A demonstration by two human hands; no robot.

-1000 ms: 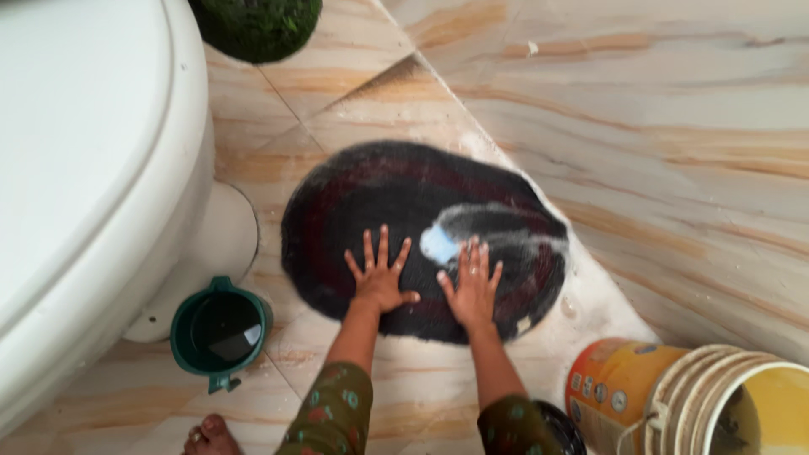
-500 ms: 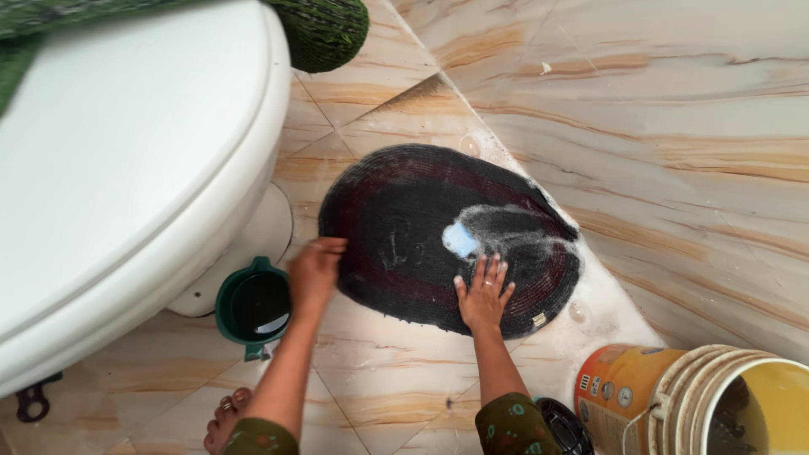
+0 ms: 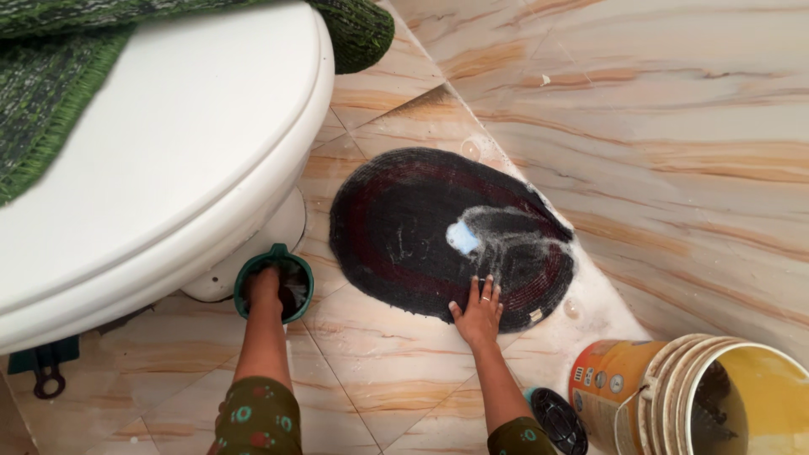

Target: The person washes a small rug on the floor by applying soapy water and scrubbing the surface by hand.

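Observation:
A dark oval mat [image 3: 421, 227] lies wet on the marble-patterned floor, with a white patch of soap foam [image 3: 463, 238] near its right side. My right hand [image 3: 479, 313] rests flat on the mat's near edge, fingers spread. My left hand [image 3: 265, 288] reaches down into a small green jug [image 3: 246, 278] beside the toilet base; its fingers are hidden inside, so whether they hold anything cannot be told.
A white toilet [image 3: 160, 152] with closed lid fills the left, a green knitted cover [image 3: 50, 93] draped over it. A yellow bucket [image 3: 699, 396] lies tipped at the lower right, a black round brush [image 3: 556, 421] beside it. The tiled wall rises on the right.
My left hand left the mat, swung left and went down into the green jug. My right hand stayed on the mat's edge. The view shifted toward the toilet.

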